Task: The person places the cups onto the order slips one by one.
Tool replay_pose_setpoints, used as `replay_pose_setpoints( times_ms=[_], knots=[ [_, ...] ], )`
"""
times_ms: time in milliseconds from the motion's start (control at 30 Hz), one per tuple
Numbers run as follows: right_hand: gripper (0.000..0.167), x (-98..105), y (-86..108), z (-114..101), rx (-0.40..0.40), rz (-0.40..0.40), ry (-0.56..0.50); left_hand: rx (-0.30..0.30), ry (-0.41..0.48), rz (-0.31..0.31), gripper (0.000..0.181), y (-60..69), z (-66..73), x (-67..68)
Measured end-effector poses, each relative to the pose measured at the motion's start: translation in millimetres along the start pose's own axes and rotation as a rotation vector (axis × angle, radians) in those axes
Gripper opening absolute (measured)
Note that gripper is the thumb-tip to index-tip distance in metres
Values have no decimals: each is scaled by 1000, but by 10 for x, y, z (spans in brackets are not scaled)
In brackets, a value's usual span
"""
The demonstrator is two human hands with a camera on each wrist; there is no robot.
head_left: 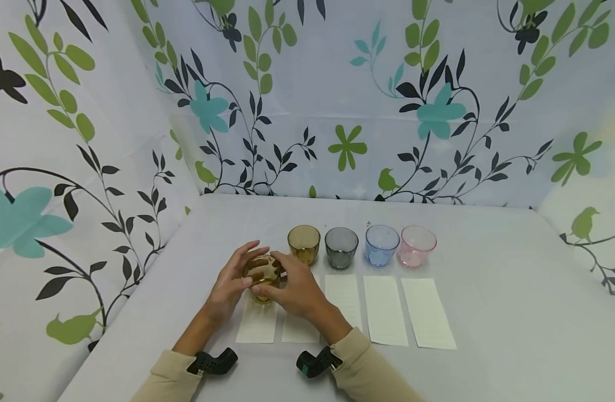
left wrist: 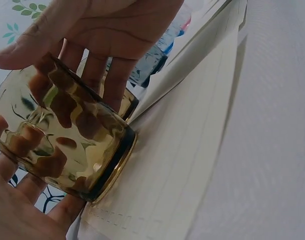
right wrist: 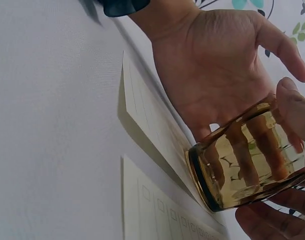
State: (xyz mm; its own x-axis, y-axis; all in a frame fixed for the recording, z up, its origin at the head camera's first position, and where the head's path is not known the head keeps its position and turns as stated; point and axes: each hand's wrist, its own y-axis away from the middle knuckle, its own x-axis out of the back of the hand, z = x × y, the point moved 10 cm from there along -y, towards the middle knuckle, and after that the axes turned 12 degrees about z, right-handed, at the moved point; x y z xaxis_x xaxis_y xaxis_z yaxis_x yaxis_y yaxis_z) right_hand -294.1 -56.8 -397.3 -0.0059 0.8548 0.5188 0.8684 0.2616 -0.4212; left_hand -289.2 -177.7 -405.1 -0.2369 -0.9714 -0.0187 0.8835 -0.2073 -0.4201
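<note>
An amber glass tumbler [head_left: 263, 272] stands upright between my two hands at the top end of the leftmost paper strip [head_left: 255, 326]. My left hand [head_left: 229, 285] curves round its left side, thumb toward the front. From the right, my right hand [head_left: 299, 285] holds it with thumb and fingers. The left wrist view shows the tumbler [left wrist: 67, 130] with fingers visible through its wall. Its base meets or nearly meets the paper; I cannot tell which. In the right wrist view, my left hand's [right wrist: 212, 65] fingers pass behind the tumbler [right wrist: 247, 155].
Behind the hands stand a second amber glass [head_left: 304, 245], a grey glass [head_left: 341, 248], a blue glass [head_left: 382, 245] and a pink glass [head_left: 416, 247] in a row. Several cream paper strips [head_left: 386, 312] lie in front of them on the white table [head_left: 513, 312]. Leaf-patterned cloth [head_left: 307, 111] hangs behind.
</note>
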Motion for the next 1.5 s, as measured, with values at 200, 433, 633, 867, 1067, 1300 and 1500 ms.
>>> replay_pose_setpoints(
  times_ms=[200, 433, 633, 867, 1067, 1300, 1500],
  knots=[
    [82, 4, 35, -54, -9, 5, -15, 2, -31, -8, 70, 19, 41, 6],
    [70, 128, 37, -123, -15, 28, -147, -21, -19, -22, 71, 22, 17, -18],
    [60, 294, 6, -169, 3, 73, -162, -42, -78, -22, 77, 10, -13, -43],
    [59, 529, -55, -200, 42, 157, -156, -25, -175, 9, 86, -9, -37, -58],
    [60, 612, -80, -194, 42, 181, -155, 13, -294, 60, 90, -7, -95, -7],
    [57, 709, -88, -172, 26, 253, -136, 34, -346, 82, 87, 0, -129, 19],
    [56, 760, -110, -162, 43, 269, -132, 45, -358, 89, 82, 3, -164, 33]
  ],
)
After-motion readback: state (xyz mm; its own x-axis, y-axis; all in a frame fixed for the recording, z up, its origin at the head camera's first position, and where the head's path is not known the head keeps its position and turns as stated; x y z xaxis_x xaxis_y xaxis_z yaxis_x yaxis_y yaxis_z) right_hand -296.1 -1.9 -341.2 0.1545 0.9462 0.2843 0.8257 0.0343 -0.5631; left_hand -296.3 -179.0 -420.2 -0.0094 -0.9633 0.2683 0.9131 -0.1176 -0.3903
